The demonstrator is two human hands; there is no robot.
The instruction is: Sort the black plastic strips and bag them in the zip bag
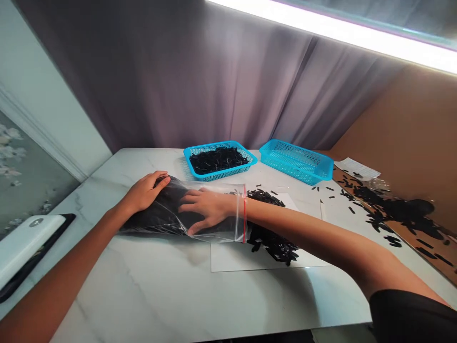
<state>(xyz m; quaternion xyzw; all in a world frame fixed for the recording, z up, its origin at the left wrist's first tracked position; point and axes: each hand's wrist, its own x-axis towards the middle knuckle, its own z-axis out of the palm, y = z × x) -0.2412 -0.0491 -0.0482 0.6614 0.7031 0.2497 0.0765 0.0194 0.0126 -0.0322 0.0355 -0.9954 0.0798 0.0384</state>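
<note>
A clear zip bag (214,233) with a red strip along its mouth lies on its side, its far end filled with black contents. My left hand (148,189) is closed over the bag's filled end, thumb and fingers bent on the plastic. Inside the bag, reached through the mouth, is my right hand (205,208); its fingers are spread against the black contents and hold nothing that I can see. Beneath my right forearm, a pile of small elongated black pieces (276,245) lies on a white sheet (228,259).
Behind the bag stands a blue basket (194,171) full of black pieces, beside another blue basket (314,175). More black pieces (396,209) are strewn at the right, near a paper slip (358,167). A white device (30,243) sits on the left of the marble-patterned table (153,290).
</note>
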